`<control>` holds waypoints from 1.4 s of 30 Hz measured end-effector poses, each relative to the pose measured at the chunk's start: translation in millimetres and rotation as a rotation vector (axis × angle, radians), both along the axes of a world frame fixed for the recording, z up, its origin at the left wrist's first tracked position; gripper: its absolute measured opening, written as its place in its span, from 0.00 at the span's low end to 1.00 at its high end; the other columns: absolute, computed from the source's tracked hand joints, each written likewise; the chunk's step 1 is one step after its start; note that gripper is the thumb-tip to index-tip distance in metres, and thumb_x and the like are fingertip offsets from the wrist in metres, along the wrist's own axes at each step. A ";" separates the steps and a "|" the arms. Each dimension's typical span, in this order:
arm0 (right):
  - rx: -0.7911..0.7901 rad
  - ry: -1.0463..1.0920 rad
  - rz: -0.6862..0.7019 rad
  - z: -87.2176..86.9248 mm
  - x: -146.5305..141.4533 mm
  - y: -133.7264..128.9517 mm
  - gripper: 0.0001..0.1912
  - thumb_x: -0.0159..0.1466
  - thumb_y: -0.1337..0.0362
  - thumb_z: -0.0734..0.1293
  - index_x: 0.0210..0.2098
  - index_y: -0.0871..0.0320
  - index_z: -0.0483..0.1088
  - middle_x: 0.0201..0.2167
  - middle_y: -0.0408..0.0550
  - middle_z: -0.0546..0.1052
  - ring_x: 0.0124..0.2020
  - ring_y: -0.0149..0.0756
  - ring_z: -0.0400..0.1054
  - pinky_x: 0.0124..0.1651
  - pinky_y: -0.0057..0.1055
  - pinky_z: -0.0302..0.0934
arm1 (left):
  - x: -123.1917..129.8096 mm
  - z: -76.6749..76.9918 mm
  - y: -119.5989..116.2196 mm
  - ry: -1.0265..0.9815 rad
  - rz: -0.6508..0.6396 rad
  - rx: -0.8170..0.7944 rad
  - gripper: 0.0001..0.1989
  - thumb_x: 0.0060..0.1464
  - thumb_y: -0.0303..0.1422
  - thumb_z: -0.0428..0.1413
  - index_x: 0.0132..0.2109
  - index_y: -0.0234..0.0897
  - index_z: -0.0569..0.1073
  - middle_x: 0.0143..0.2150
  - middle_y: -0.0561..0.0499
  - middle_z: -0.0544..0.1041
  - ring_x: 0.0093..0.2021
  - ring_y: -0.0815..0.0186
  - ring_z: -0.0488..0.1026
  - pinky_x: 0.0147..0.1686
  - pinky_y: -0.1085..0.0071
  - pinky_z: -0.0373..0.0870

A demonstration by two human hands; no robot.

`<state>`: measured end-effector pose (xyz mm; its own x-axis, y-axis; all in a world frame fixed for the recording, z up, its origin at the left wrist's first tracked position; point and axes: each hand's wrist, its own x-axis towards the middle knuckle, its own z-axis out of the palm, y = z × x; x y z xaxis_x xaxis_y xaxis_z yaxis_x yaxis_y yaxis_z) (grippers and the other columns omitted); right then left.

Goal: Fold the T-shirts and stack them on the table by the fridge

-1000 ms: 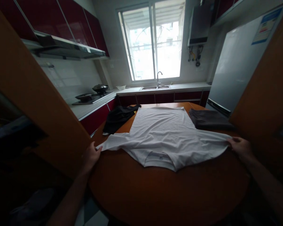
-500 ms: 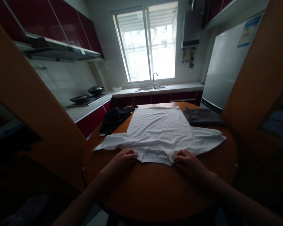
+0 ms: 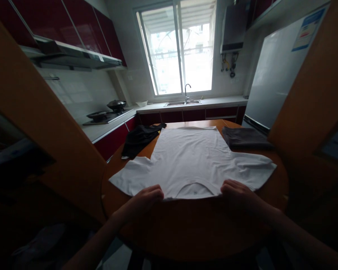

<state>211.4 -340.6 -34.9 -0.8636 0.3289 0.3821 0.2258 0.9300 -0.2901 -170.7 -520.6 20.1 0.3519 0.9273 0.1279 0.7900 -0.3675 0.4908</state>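
Observation:
A white T-shirt (image 3: 190, 161) lies spread on the round wooden table (image 3: 186, 228), its neckline towards me and its hem at the far side. Both short sleeves stretch out sideways. My left hand (image 3: 150, 195) is closed on the shirt's near edge, at the shoulder left of the collar. On the other side of the collar, my right hand (image 3: 235, 191) pinches the opposite shoulder. The fabric between the two hands is pulled nearly straight, and the fingertips are partly hidden by the hands.
Dark crumpled clothing (image 3: 141, 138) lies at the table's far left, and a folded dark grey cloth (image 3: 244, 138) at its far right. Beyond are a counter with a sink (image 3: 183, 103), a stove with pans (image 3: 117, 105) and a fridge (image 3: 278, 75). Wooden frames flank the table.
My hands have moved apart and slightly towards me, pulling the shoulders wider. The collar area is flatter and the left sleeve has spread. The view has shifted slightly.

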 end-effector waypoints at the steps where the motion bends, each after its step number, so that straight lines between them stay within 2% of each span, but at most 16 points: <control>1: -0.018 -0.049 0.037 1.7 4.2 -5.1 0.10 0.70 0.72 0.57 0.35 0.56 0.66 0.33 0.46 0.71 0.32 0.34 0.61 0.36 0.31 0.53 | 3.8 -1.6 -4.5 -0.004 -0.023 -0.039 0.11 0.67 0.26 0.46 0.40 0.37 0.72 0.39 0.50 0.73 0.35 0.70 0.70 0.36 0.76 0.65; 3: -0.090 -0.147 0.100 6.6 10.6 -18.4 0.10 0.70 0.71 0.58 0.34 0.56 0.67 0.33 0.46 0.72 0.32 0.34 0.63 0.36 0.30 0.54 | 9.8 -6.1 -11.6 -0.012 -0.070 -0.134 0.10 0.65 0.26 0.48 0.39 0.37 0.73 0.38 0.51 0.74 0.33 0.71 0.70 0.34 0.78 0.65; 6: -0.289 -0.222 0.162 15.9 16.8 -31.3 0.08 0.70 0.69 0.60 0.36 0.55 0.70 0.35 0.45 0.75 0.36 0.34 0.68 0.38 0.29 0.58 | 8.8 -8.1 -14.2 -0.056 -0.099 -0.260 0.09 0.65 0.31 0.53 0.39 0.38 0.77 0.38 0.51 0.77 0.35 0.70 0.74 0.35 0.78 0.68; 8: -0.379 -0.169 0.118 18.3 20.2 -23.1 0.09 0.71 0.65 0.61 0.38 0.55 0.72 0.36 0.46 0.77 0.36 0.34 0.70 0.40 0.29 0.62 | -2.1 -6.1 -7.4 -0.088 -0.028 -0.203 0.10 0.66 0.35 0.54 0.41 0.38 0.79 0.40 0.48 0.79 0.38 0.67 0.76 0.39 0.75 0.71; 10: -0.347 -0.017 -0.028 13.3 24.3 1.7 0.12 0.72 0.61 0.59 0.39 0.55 0.74 0.38 0.50 0.78 0.39 0.37 0.72 0.43 0.32 0.65 | -20.5 -6.1 5.7 -0.097 0.146 -0.010 0.14 0.67 0.39 0.51 0.43 0.37 0.79 0.42 0.45 0.80 0.41 0.63 0.78 0.44 0.70 0.73; 13: -0.143 0.152 -0.350 -8.6 34.6 56.8 0.15 0.70 0.58 0.58 0.45 0.55 0.75 0.46 0.54 0.78 0.49 0.45 0.72 0.54 0.41 0.65 | -51.9 -18.2 28.9 -0.012 0.407 0.237 0.19 0.67 0.42 0.48 0.50 0.36 0.78 0.50 0.42 0.80 0.50 0.57 0.77 0.54 0.61 0.72; 16: -0.028 -0.002 -0.611 -35.7 52.8 106.3 0.23 0.69 0.55 0.57 0.56 0.58 0.73 0.59 0.60 0.73 0.61 0.53 0.65 0.62 0.50 0.60 | -74.5 -41.8 44.5 0.190 0.442 0.224 0.26 0.66 0.46 0.47 0.62 0.36 0.72 0.64 0.38 0.72 0.64 0.52 0.68 0.63 0.52 0.62; 18: -0.016 -0.129 -0.717 -48.6 67.4 128.4 0.28 0.70 0.51 0.55 0.62 0.58 0.68 0.66 0.60 0.66 0.67 0.55 0.58 0.66 0.55 0.55 | -84.1 -57.1 48.1 0.331 0.445 0.165 0.28 0.67 0.48 0.45 0.66 0.39 0.68 0.69 0.38 0.64 0.70 0.48 0.59 0.65 0.44 0.58; 20: -0.019 -0.197 -0.767 -54.1 80.9 142.7 0.32 0.71 0.48 0.53 0.66 0.58 0.63 0.69 0.59 0.61 0.70 0.55 0.53 0.67 0.58 0.51 | -91.7 -67.8 48.0 0.428 0.444 0.102 0.29 0.68 0.48 0.43 0.69 0.43 0.64 0.72 0.41 0.59 0.72 0.47 0.53 0.64 0.40 0.55; 23: 0.019 -0.154 -0.794 -49.7 95.1 153.1 0.33 0.71 0.48 0.52 0.68 0.58 0.61 0.70 0.59 0.59 0.72 0.54 0.50 0.68 0.58 0.48 | -100.8 -74.1 46.8 0.478 0.433 0.073 0.29 0.68 0.49 0.41 0.71 0.45 0.61 0.74 0.43 0.55 0.73 0.48 0.51 0.64 0.40 0.56; 26: 0.093 -0.007 -0.876 -41.4 100.6 148.1 0.30 0.71 0.53 0.53 0.65 0.62 0.65 0.67 0.61 0.64 0.70 0.51 0.52 0.70 0.52 0.49 | -103.0 -73.9 48.0 0.498 0.428 0.113 0.28 0.68 0.47 0.41 0.70 0.45 0.63 0.73 0.41 0.56 0.72 0.45 0.53 0.62 0.40 0.59; 28: 0.108 -0.001 -0.887 -40.1 100.7 134.3 0.30 0.70 0.53 0.55 0.65 0.62 0.65 0.68 0.61 0.62 0.71 0.50 0.51 0.70 0.50 0.48 | -100.0 -73.1 49.1 0.524 0.417 0.121 0.28 0.68 0.46 0.42 0.70 0.45 0.63 0.73 0.42 0.56 0.72 0.45 0.53 0.62 0.40 0.59; 32: 0.012 -0.222 -0.841 -47.9 102.1 94.8 0.36 0.70 0.47 0.56 0.72 0.57 0.52 0.75 0.59 0.47 0.75 0.54 0.37 0.70 0.57 0.41 | -92.0 -72.5 49.5 0.590 0.414 0.048 0.28 0.67 0.46 0.42 0.71 0.48 0.60 0.74 0.46 0.55 0.73 0.48 0.51 0.65 0.44 0.56; 36: -0.110 -0.344 -0.973 -54.1 109.0 65.6 0.43 0.70 0.43 0.53 0.74 0.64 0.41 0.75 0.64 0.41 0.75 0.55 0.34 0.71 0.56 0.38 | -89.4 -70.3 48.8 0.608 0.438 -0.004 0.28 0.66 0.42 0.44 0.71 0.48 0.59 0.74 0.48 0.53 0.73 0.48 0.50 0.66 0.45 0.55; 39: -0.166 -0.388 -1.055 -49.0 111.5 55.8 0.46 0.69 0.40 0.53 0.73 0.70 0.46 0.73 0.70 0.47 0.74 0.58 0.38 0.71 0.56 0.39 | -89.0 -69.3 48.0 0.617 0.437 -0.030 0.27 0.68 0.39 0.44 0.71 0.48 0.58 0.74 0.49 0.52 0.74 0.49 0.48 0.66 0.46 0.54; 42: -0.173 -0.372 -1.075 -32.3 113.2 61.6 0.40 0.69 0.40 0.53 0.65 0.68 0.63 0.67 0.71 0.61 0.70 0.62 0.51 0.67 0.58 0.46 | -89.8 -71.5 47.6 0.634 0.439 -0.009 0.26 0.69 0.39 0.39 0.72 0.46 0.58 0.75 0.49 0.50 0.74 0.50 0.46 0.66 0.44 0.52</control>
